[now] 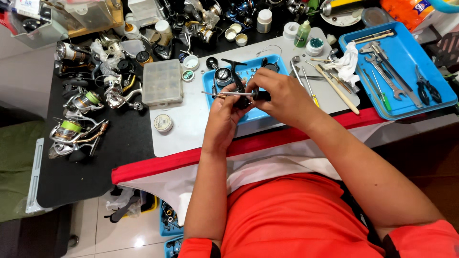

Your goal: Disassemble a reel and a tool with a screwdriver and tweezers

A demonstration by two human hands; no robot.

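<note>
My left hand [224, 118] grips a black fishing-reel body [240, 90] over a small blue tray [264, 114]. A thin metal shaft [217, 94] sticks out of the reel to the left. My right hand [282, 95] closes on a black screwdriver handle [260, 95] at the reel's right side. Small screws and round reel parts [223, 75] lie in the tray behind the hands.
Several spinning reels [79, 129] lie on the black mat at left, beside a clear compartment box [162, 82]. A large blue tray [406, 71] at right holds wrenches, pliers [428, 88] and a white rag [348, 62]. Jars and a green bottle [302, 33] stand behind.
</note>
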